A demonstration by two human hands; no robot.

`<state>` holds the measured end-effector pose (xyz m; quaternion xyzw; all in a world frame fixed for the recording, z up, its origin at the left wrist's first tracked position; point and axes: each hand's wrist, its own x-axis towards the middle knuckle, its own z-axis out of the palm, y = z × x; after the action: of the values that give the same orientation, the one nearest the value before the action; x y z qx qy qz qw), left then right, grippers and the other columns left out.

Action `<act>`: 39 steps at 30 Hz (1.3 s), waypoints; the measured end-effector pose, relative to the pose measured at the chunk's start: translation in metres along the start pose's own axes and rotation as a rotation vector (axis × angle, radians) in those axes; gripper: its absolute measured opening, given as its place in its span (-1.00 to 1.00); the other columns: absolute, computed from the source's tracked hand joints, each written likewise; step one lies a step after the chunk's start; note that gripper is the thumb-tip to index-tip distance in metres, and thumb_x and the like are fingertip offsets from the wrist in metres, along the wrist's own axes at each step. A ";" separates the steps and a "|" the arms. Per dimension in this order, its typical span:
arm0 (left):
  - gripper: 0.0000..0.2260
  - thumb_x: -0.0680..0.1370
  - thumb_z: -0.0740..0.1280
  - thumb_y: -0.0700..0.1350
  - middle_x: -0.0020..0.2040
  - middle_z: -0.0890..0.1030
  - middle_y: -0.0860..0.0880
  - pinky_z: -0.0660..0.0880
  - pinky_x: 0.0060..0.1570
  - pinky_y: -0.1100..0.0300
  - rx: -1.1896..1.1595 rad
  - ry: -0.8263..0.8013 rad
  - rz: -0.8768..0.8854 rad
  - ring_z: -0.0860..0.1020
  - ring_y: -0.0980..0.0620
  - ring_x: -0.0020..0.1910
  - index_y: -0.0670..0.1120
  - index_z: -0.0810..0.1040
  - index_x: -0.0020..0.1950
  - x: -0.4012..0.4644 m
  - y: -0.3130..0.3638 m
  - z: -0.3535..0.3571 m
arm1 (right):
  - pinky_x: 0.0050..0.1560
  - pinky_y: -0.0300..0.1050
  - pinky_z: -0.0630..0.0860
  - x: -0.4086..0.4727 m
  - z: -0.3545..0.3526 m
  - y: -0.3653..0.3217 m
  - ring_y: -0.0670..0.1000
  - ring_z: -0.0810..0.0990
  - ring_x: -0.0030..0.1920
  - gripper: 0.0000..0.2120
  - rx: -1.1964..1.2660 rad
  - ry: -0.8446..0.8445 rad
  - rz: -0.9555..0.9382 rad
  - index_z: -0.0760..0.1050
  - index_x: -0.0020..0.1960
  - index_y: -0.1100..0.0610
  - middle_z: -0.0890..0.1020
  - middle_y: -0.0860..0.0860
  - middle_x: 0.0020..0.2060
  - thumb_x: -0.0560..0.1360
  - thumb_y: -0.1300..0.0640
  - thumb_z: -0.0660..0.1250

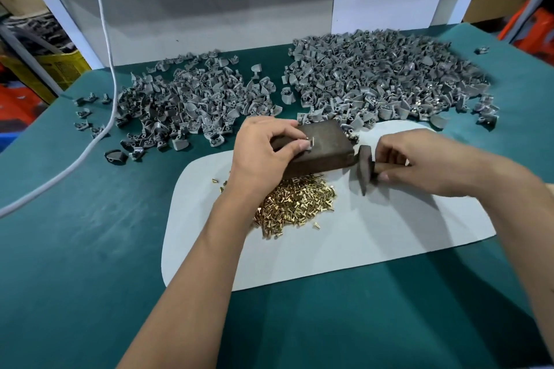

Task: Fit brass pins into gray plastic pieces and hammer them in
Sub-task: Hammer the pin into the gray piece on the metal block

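Note:
A dark metal block [325, 145] lies on a white mat [344, 243] in the middle of the table. My left hand [266, 153] rests over the block's left end and pinches a small gray plastic piece with a brass pin [310, 141] on its top. My right hand [428, 162] grips the wooden handle of a small hammer [364, 168], whose head hangs just right of the block. A heap of loose brass pins [296, 204] lies on the mat below the block, partly under my left forearm.
Two big heaps of gray plastic pieces lie behind the block, one at the left [192, 105] and a larger one at the right [383, 78]. A white cable [111, 93] runs down the left side over the green table cover [90, 249]. A white panel stands behind.

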<state>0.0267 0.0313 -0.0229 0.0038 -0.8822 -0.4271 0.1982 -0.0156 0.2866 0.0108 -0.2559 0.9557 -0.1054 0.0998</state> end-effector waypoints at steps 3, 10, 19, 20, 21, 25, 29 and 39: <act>-0.83 0.41 0.62 -0.10 0.10 0.70 0.10 0.50 0.31 0.06 -0.112 -0.015 -0.075 0.61 0.12 0.18 -0.01 0.76 -0.03 0.000 -0.002 -0.003 | -0.19 -0.12 0.48 0.000 -0.016 0.003 -0.07 0.61 -0.19 -0.91 0.089 0.027 0.003 0.54 -0.07 0.04 0.66 -0.05 -0.20 0.61 0.16 0.34; -0.88 0.42 0.59 -0.24 0.15 0.69 0.04 0.51 0.31 0.09 -0.237 -0.037 -0.181 0.63 0.16 0.15 -0.04 0.74 -0.13 0.000 -0.002 -0.004 | -0.34 -0.05 0.34 0.010 -0.014 -0.023 -0.02 0.51 -0.34 -0.70 0.237 0.334 -0.021 0.48 -0.24 0.07 0.56 -0.05 -0.37 0.67 0.07 0.24; -0.91 0.43 0.57 -0.24 0.18 0.69 -0.01 0.52 0.31 0.01 -0.231 -0.064 -0.172 0.64 0.11 0.17 -0.07 0.75 -0.16 0.001 -0.004 -0.002 | -0.15 0.06 0.51 0.012 -0.012 -0.068 0.18 0.59 -0.13 -0.79 0.154 0.773 -0.248 0.53 0.10 0.12 0.66 0.07 -0.11 0.67 0.01 0.20; -0.91 0.43 0.57 -0.25 0.19 0.69 -0.01 0.52 0.31 0.00 -0.233 -0.065 -0.174 0.64 0.11 0.17 -0.07 0.75 -0.17 0.002 -0.004 -0.002 | -0.14 0.05 0.51 0.010 -0.012 -0.072 0.17 0.60 -0.12 -0.79 0.168 0.821 -0.246 0.54 0.12 0.13 0.66 0.07 -0.09 0.67 0.02 0.21; -0.90 0.43 0.57 -0.25 0.19 0.68 -0.02 0.52 0.31 0.00 -0.237 -0.063 -0.176 0.64 0.10 0.17 -0.07 0.75 -0.17 0.002 -0.004 -0.003 | -0.13 0.05 0.52 0.009 -0.010 -0.076 0.18 0.60 -0.10 -0.79 0.147 0.788 -0.224 0.53 0.12 0.13 0.66 0.08 -0.08 0.68 0.03 0.20; -0.86 0.43 0.57 -0.28 0.22 0.68 -0.05 0.54 0.31 0.04 -0.251 -0.061 -0.198 0.64 0.13 0.15 -0.04 0.74 -0.19 0.001 -0.001 -0.002 | -0.07 0.08 0.51 0.013 -0.001 -0.080 0.24 0.59 -0.05 -0.82 -0.033 0.418 -0.053 0.39 -0.05 0.03 0.64 0.10 -0.07 0.69 -0.01 0.16; -0.87 0.43 0.58 -0.25 0.24 0.67 -0.03 0.51 0.34 0.03 -0.257 -0.068 -0.211 0.63 0.10 0.19 -0.03 0.75 -0.18 0.001 -0.001 -0.003 | -0.18 0.03 0.47 0.010 -0.012 -0.074 0.19 0.58 -0.18 -0.82 0.020 0.699 -0.121 0.48 -0.03 0.07 0.66 0.09 -0.13 0.68 0.01 0.22; -0.92 0.43 0.57 -0.28 0.25 0.66 -0.05 0.50 0.35 0.03 -0.267 -0.080 -0.228 0.62 0.11 0.20 -0.13 0.75 -0.13 0.001 -0.001 -0.003 | -0.14 0.10 0.53 0.008 -0.011 -0.080 0.23 0.62 -0.08 -0.83 0.035 0.725 -0.134 0.51 0.05 0.08 0.68 0.07 -0.08 0.68 0.01 0.22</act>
<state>0.0270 0.0279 -0.0218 0.0604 -0.8187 -0.5599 0.1121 0.0125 0.2165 0.0402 -0.2621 0.9083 -0.2117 -0.2481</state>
